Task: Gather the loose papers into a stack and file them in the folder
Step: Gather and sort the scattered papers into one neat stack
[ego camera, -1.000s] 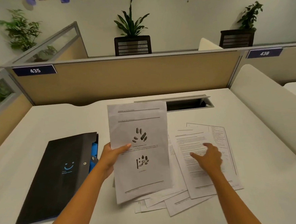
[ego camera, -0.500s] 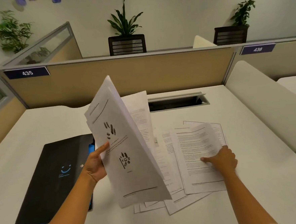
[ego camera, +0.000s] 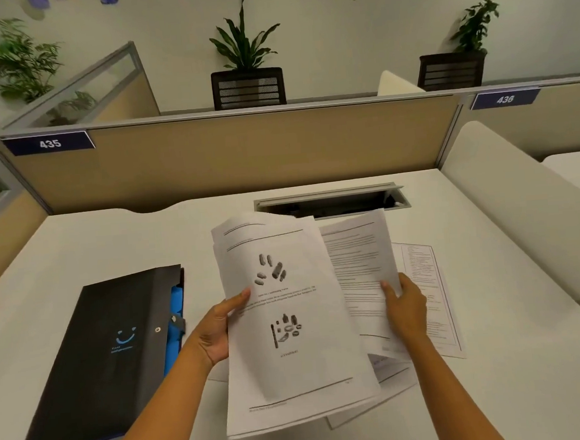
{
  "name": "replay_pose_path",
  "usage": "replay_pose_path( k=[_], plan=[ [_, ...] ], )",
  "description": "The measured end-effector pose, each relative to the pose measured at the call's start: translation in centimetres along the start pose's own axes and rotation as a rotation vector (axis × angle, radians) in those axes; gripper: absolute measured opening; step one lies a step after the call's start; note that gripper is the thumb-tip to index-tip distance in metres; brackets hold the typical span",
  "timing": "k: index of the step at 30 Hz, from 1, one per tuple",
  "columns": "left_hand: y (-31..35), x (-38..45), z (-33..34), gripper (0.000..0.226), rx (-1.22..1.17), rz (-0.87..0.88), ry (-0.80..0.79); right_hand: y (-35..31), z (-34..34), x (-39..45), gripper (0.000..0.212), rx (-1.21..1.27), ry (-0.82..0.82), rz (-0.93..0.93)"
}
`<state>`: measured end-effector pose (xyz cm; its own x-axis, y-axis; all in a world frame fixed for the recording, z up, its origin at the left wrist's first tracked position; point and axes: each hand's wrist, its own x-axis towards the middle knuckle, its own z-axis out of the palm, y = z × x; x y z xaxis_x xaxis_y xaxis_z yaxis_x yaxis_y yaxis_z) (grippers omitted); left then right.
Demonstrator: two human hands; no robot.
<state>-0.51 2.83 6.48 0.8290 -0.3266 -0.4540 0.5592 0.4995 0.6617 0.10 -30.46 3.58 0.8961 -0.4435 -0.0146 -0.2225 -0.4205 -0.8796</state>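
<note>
Over the desk (ego camera: 77, 241), left hand (ego camera: 217, 328) pinches a small stack (ego camera: 290, 340), thumb on the printed top page. Right hand (ego camera: 406, 311) grips one text sheet (ego camera: 357, 266) beside it. More papers (ego camera: 428, 299) lie beneath. Black folder (ego camera: 112, 352) sits closed, left.

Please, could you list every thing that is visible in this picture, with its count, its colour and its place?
papers in hand: a few, white, printed, held above the desk
page in right hand: one, white, lifted beside them
papers on desk: several, white, loose, right of centre
folder: one, black with blue inside, desk left
desk: one, white
cable slot: one, grey, desk back
partition: one, beige, behind desk
number signs: two, dark blue, on partition
plants: three plain, green, behind partition
left hand: one, holding the papers
right hand: one, holding the page
</note>
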Motion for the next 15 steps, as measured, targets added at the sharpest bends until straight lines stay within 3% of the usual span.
replay_pose_path(
  k=[4,9,12,15],
  plan=[
    [0.1,0.5,0.9,0.039,-0.157,0.017,-0.078,-0.6,1.3,-1.1,0.024,0.128,-0.09,-0.027],
    [0.5,1.0,1.9,0.043,-0.059,-0.006,-0.075,-1.2,3.0,-2.3,0.011,0.192,-0.231,-0.008],
    [0.3,1.4,1.6,0.041,0.073,-0.015,0.009,-1.4,3.7,-2.5,0.019,0.226,-0.29,0.006],
    [-0.2,2.0,1.2,0.042,0.248,0.052,0.226,-1.7,4.1,-2.5,0.024,0.249,-0.33,-0.013]
  ],
)
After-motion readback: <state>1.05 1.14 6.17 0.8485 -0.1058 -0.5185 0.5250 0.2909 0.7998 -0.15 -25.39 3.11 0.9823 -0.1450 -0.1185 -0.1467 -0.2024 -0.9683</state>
